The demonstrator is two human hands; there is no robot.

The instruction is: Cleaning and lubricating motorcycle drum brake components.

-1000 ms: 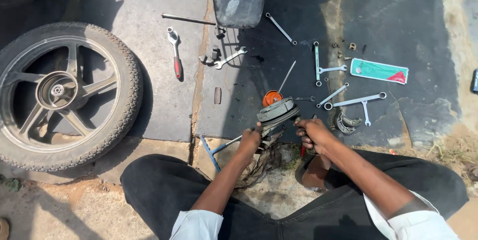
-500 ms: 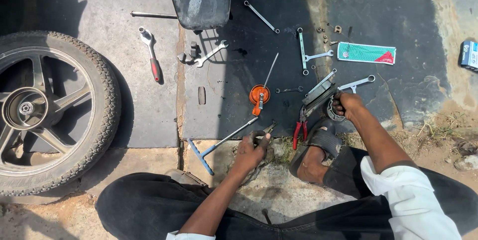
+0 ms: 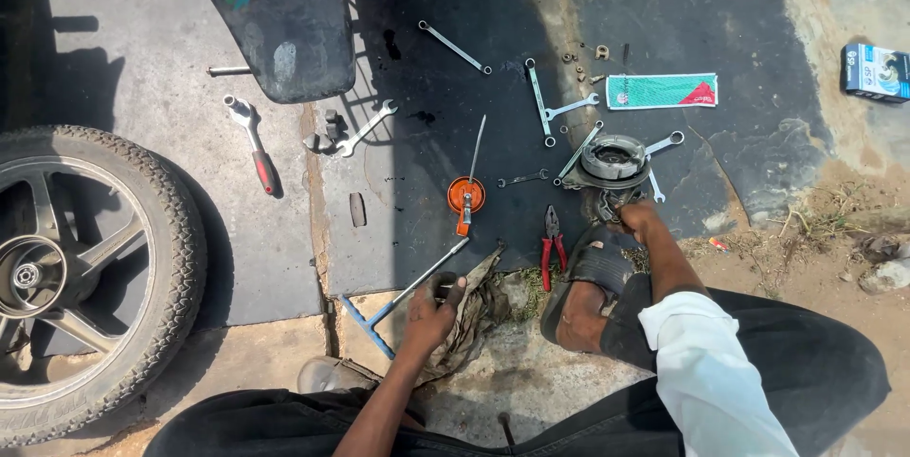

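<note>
1. The floor (image 3: pixel 142 87) is grey concrete on the left, oil-dark in the middle, and sandy earth near the person.
2. A wheel (image 3: pixel 76 277) lies flat at the left edge.
3. A red-handled ratchet (image 3: pixel 251 144) and a spanner (image 3: pixel 365 128) lie beside a dark mudguard (image 3: pixel 275 21).
4. An orange oil can (image 3: pixel 465 196) sits mid-floor, with red pliers (image 3: pixel 552 248) near it.
5. More spanners (image 3: pixel 455 47) lie scattered on the dark patch, with a brake plate (image 3: pixel 611 158) among them.
6. A green packet (image 3: pixel 662 90) lies above the plate; a small box (image 3: pixel 874 71) lies far right.
7. A blue-handled T-wrench (image 3: pixel 398 305) lies beside a rag (image 3: pixel 479 310).
</note>
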